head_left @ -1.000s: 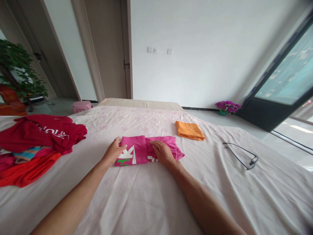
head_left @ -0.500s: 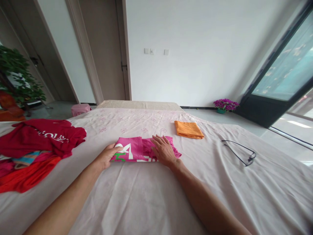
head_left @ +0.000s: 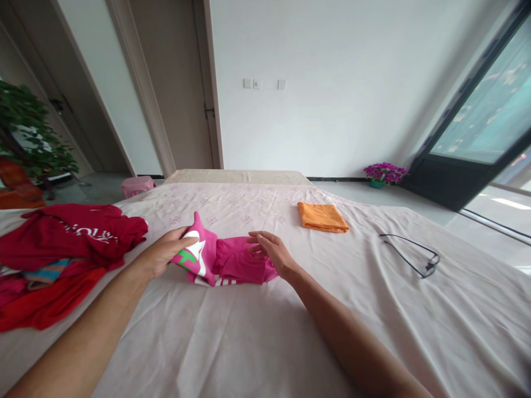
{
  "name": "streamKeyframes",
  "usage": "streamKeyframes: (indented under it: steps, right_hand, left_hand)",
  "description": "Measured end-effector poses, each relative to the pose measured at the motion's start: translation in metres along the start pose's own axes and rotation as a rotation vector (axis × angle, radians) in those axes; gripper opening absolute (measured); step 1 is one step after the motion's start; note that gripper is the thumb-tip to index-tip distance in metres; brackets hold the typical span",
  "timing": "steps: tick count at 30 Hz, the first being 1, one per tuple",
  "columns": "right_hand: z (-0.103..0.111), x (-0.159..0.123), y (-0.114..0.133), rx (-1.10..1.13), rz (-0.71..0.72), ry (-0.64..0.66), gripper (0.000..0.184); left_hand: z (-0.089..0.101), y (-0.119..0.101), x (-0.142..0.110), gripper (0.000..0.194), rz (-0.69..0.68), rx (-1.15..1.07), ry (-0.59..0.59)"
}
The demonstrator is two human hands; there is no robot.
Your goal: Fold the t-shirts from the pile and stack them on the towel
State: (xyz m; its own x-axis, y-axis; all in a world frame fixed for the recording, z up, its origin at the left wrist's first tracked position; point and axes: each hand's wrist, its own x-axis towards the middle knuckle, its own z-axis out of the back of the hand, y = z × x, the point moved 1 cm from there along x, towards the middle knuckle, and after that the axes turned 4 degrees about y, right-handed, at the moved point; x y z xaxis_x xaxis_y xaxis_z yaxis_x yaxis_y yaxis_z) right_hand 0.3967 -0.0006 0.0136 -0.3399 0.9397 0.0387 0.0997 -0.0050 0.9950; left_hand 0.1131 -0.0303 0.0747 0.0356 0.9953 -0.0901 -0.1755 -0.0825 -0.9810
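Observation:
A folded magenta shirt (head_left: 232,264) with white and green print lies on the pale pink bed sheet (head_left: 249,342) in front of me. My left hand (head_left: 164,253) grips its left end and lifts that end up off the sheet. My right hand (head_left: 271,251) hovers over the shirt's right part, fingers stretched out and slightly spread, touching the cloth at most lightly.
A pile of red and orange clothes (head_left: 58,249) sits at the left. A folded orange cloth (head_left: 321,216) lies beyond the shirt, a black clothes hanger (head_left: 412,257) to the right. A pink stool (head_left: 136,185), a plant (head_left: 29,132) and purple flowers (head_left: 384,173) stand on the floor.
My left hand has raised the shirt's left end, which was flat on the bed. My right hand has lifted from pressing the cloth and shifted slightly left.

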Motion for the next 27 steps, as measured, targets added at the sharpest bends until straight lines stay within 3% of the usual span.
streamKeyframes:
  steps: [2, 5, 8, 11, 14, 18, 22, 27]
  right_hand:
    - [-0.002, -0.001, 0.005, 0.129, -0.072, 0.031, 0.033]
    - [-0.002, -0.003, 0.012, 0.270, -0.164, 0.078, 0.041]
    - [-0.002, -0.003, 0.017, 0.345, -0.273, 0.111, 0.053]
    - [-0.001, -0.002, 0.015, 0.318, -0.338, 0.110, 0.055]
    - [-0.002, -0.001, 0.005, 0.219, -0.349, 0.076, 0.040]
    - [-0.006, 0.003, -0.011, 0.098, -0.200, -0.007, 0.029]
    - [-0.010, 0.009, -0.019, 0.142, -0.002, -0.009, 0.043]
    - [-0.001, 0.012, -0.015, 0.103, 0.047, -0.097, 0.063]
  left_hand:
    - [-0.027, -0.013, 0.001, 0.058, -0.016, -0.014, 0.091]
    - [-0.063, -0.018, 0.007, 0.063, -0.095, 0.016, 0.085]
    - [-0.094, -0.009, 0.014, 0.066, -0.075, 0.017, 0.097]
    - [-0.112, 0.005, 0.011, 0.064, -0.057, -0.007, 0.130]
    - [-0.114, 0.018, -0.002, 0.056, -0.167, 0.069, 0.060]
    - [-0.103, 0.047, -0.022, 0.061, -0.480, 0.535, -0.040]
    - [-0.096, 0.079, -0.028, 0.077, -0.685, 0.930, -0.069]
    - [-0.096, 0.085, -0.019, 0.068, -0.756, 0.979, -0.022]
